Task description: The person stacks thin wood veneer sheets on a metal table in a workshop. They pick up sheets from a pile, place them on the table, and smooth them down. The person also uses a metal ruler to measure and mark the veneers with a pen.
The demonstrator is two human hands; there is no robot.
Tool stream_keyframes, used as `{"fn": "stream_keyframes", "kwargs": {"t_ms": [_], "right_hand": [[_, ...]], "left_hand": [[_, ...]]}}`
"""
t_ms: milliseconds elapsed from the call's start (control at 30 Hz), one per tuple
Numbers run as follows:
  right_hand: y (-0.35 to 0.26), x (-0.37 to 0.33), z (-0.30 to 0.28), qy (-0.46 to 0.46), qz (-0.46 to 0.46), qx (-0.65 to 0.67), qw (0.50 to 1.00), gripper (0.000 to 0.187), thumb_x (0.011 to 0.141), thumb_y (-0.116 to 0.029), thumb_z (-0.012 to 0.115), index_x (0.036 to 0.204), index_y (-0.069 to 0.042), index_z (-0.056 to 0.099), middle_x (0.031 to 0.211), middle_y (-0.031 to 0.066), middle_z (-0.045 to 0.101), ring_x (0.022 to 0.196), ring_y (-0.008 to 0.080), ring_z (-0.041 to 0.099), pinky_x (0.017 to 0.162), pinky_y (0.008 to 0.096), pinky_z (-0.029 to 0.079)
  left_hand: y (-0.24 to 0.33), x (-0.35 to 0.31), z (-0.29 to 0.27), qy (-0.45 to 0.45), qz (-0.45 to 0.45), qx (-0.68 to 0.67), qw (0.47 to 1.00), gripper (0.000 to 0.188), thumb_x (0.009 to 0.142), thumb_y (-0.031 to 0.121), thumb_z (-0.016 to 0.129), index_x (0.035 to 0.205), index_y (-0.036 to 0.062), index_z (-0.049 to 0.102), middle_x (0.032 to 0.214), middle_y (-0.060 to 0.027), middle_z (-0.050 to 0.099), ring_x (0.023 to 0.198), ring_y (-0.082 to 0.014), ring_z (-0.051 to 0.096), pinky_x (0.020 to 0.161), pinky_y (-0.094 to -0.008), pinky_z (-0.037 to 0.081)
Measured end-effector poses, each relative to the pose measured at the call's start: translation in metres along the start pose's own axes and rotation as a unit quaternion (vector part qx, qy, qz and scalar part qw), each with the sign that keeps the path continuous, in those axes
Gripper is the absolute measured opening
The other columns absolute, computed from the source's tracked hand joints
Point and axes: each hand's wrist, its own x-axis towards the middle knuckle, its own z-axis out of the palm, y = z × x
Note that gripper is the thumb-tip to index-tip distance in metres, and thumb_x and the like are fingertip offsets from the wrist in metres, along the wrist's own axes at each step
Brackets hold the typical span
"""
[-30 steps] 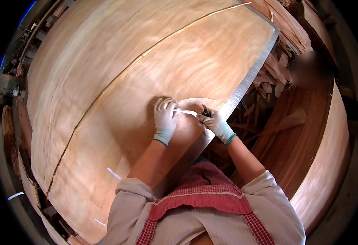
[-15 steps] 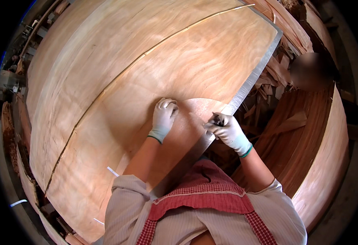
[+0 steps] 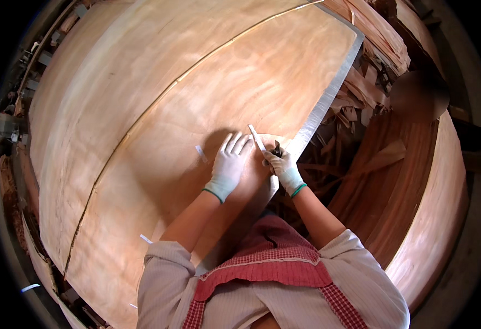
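Observation:
My left hand point(image 3: 231, 164), in a pale glove with a green cuff, lies on a broad sheet of light wood veneer point(image 3: 141, 142), fingers stretched out. My right hand point(image 3: 286, 169), gloved the same way, is closed around a small dark hand tool point(image 3: 276, 148), mostly hidden by the fingers. A narrow white strip point(image 3: 255, 137) runs up and left from beside my right thumb. Whether the hand holds it or it lies on the veneer, I cannot tell. Another short white strip point(image 3: 201, 153) lies left of my left hand. Under my hands is a round-ended, darker veneer piece point(image 3: 251, 181).
A metal edge strip point(image 3: 328, 96) borders the veneer on the right. A long thin split point(image 3: 169, 88) curves across the sheet. At right stand a stack of reddish veneer point(image 3: 385, 170) and loose scraps point(image 3: 355, 90). One more white strip point(image 3: 146, 239) lies near my left sleeve.
My left hand has shifted right and its curled fingers have stretched out. My right hand has moved slightly left, and a white strip now shows beside it. Another strip left of my left hand is uncovered.

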Motion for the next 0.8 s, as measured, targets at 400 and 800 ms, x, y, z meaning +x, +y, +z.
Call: {"fn": "stream_keyframes", "kwargs": {"t_ms": [400, 800], "right_hand": [[-0.011, 0.018, -0.021, 0.004, -0.247, -0.268, 0.931, 0.025, 0.085, -0.019, 0.070, 0.098, 0.001, 0.062, 0.075, 0.0112, 0.068, 0.066, 0.0227, 0.065, 0.058, 0.0350, 0.051], [-0.037, 0.051, -0.072, 0.050, -0.249, -0.606, 0.754, 0.029, 0.081, -0.026, 0.068, 0.098, -0.003, 0.065, 0.087, 0.0236, 0.065, 0.082, 0.0422, 0.062, 0.071, 0.0471, 0.050]], "left_hand": [[-0.021, 0.028, 0.005, -0.047, 0.112, 0.023, 0.992, 0.051, 0.089, 0.032, 0.056, 0.135, 0.0096, 0.049, 0.141, -0.0118, 0.046, 0.133, -0.0285, 0.039, 0.116, -0.0431, 0.024], [0.061, 0.051, 0.048, -0.054, 0.004, 0.056, 0.997, 0.047, 0.090, 0.035, 0.053, 0.122, 0.0011, 0.058, 0.139, -0.0129, 0.050, 0.134, -0.0261, 0.040, 0.116, -0.0414, 0.023]]}}
